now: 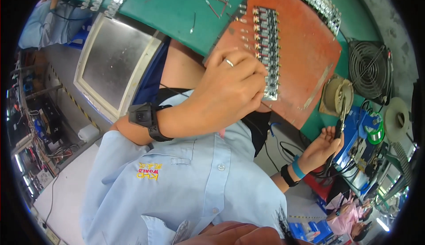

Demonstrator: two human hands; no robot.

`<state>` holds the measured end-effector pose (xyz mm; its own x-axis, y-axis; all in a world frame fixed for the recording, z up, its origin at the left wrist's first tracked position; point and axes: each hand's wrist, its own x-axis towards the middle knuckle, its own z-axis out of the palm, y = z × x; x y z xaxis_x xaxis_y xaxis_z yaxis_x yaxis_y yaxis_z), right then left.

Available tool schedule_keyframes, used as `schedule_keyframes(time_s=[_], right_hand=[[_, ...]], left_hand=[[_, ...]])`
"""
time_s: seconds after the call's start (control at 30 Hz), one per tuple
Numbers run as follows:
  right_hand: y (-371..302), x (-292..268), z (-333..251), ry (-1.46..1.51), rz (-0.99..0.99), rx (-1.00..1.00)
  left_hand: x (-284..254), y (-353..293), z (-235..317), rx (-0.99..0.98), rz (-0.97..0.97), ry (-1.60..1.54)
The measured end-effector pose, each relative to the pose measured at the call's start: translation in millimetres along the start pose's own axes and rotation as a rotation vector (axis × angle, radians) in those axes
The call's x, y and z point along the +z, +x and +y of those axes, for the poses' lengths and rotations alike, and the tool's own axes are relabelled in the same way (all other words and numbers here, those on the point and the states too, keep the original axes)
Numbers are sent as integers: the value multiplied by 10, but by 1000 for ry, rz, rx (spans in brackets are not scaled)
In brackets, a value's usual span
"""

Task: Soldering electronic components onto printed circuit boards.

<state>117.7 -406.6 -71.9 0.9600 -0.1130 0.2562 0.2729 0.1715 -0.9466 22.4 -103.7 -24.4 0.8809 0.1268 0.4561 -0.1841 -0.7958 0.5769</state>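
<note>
A strip of small circuit boards (271, 46) lies on an orange-brown mat (305, 54). My left hand (234, 85), fingers curled together, is over the lower left side of the strip. Its fingertips are hidden, so what they pinch does not show. Off to the right, my right hand (321, 150) is closed round a soldering iron (339, 127). The metal end of the iron points up at a round tan tin (330, 95). Several tiny parts (244, 31) lie in a column left of the strip.
A black fan (368, 65) stands at the right edge, near a green solder wire reel (375, 130) and a blue box (352, 127). Short wires (213, 7) lie on the green table mat (172, 12). More board strips (321, 1) lie behind. Co-workers sit far left and lower right.
</note>
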Motion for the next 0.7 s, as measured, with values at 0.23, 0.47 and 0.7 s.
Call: schedule_keyframes(time_s=[0.23, 0.47, 0.7], right_hand=[[96, 11, 108, 249, -172, -57], [147, 107, 183, 314, -255, -70], [158, 97, 153, 315, -334, -37]], left_hand=[[-134, -50, -60, 74, -46, -148], [-561, 132, -961, -119, 475, 396], [-469, 218, -1493, -312, 439, 521]])
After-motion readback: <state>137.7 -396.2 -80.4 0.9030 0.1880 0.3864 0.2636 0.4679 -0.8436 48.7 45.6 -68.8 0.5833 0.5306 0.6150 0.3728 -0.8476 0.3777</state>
